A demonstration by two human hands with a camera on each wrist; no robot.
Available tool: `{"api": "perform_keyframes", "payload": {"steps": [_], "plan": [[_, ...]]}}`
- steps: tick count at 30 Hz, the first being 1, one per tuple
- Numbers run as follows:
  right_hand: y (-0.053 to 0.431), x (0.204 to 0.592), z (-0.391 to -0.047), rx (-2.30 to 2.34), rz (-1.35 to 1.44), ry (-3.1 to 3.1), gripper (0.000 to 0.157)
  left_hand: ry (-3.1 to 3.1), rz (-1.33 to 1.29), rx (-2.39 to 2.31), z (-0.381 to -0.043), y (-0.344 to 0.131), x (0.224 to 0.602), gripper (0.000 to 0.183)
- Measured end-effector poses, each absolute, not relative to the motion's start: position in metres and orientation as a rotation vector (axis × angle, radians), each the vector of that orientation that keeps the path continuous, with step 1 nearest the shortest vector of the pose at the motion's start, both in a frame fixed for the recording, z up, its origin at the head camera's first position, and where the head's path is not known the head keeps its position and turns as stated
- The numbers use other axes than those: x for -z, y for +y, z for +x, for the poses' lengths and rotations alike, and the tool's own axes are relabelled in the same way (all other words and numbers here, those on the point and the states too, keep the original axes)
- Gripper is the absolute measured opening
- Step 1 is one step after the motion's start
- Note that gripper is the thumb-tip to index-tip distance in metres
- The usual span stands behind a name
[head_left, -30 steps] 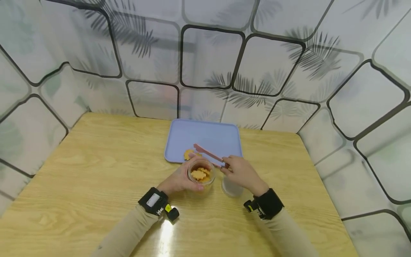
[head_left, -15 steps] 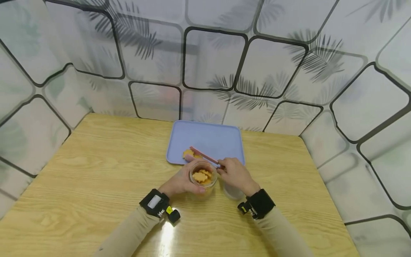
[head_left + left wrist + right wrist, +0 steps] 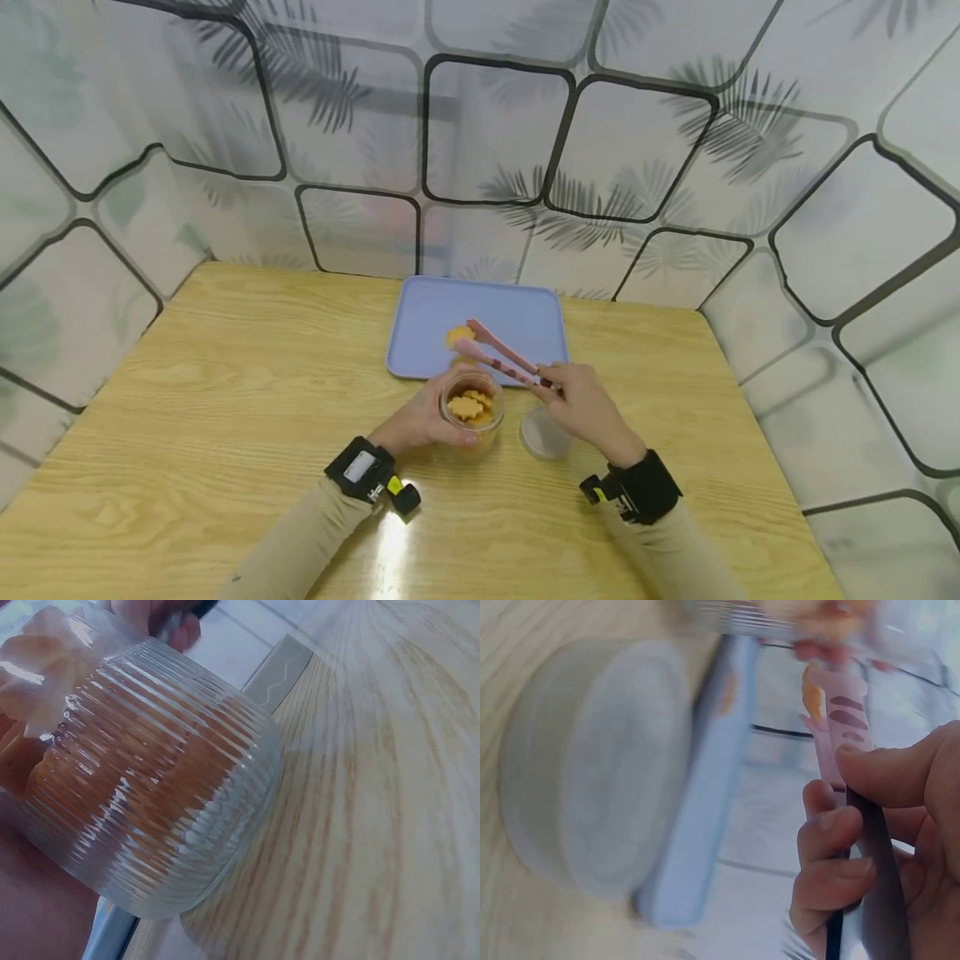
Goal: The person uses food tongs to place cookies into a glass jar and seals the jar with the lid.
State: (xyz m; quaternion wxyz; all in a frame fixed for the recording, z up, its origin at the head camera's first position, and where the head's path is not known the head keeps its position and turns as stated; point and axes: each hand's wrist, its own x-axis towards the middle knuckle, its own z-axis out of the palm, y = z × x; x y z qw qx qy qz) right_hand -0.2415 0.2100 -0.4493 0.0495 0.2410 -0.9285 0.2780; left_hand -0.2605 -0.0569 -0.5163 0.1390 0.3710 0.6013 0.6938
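Note:
My left hand [image 3: 420, 421] grips a ribbed glass jar [image 3: 172, 772] with several orange, scalloped biscuits inside. Its open mouth faces up in the head view. In my right hand [image 3: 588, 408] is a pair of pink tongs [image 3: 501, 344] with dark handles, thumb on one arm and fingers curled round the other. A scalloped biscuit [image 3: 459, 335] sits between the tong tips, above the blue tray [image 3: 420, 308]. Another biscuit [image 3: 467, 362] lies on the tray, partly hidden behind the tongs and left hand. A round, pale lid [image 3: 622, 765] rests on the table below the right hand.
The wooden table [image 3: 262, 375] runs back to a patterned curtain [image 3: 360, 233], which also encloses both sides. Between the jar and the right forearm, the lid [image 3: 545, 435] lies close to the tray's front edge.
The right hand first brought the tongs down to the biscuits on the tray, then raised them back and to the right, with one biscuit between the tips. The left hand and jar stay in place.

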Motion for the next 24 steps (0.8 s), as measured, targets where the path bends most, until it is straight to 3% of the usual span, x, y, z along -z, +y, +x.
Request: {"api": "perform_keyframes", "payload": {"steps": [2,13,24], "plan": [[0.220,0.440,-0.230,-0.917,0.713,-2.796,0.019,1.736,1.078,-2.003,-0.261,-0.056,0.516,0.072],[0.255,0.407,-0.164,-0.981,0.829,-2.706,0.028,1.744,0.978,-1.964,-0.258,-0.056,0.516,0.082],[0.246,0.401,-0.153,-0.971,0.881,-2.840,0.034,1.737,0.962,-1.980,-0.258,-0.057,0.519,0.082]]}}
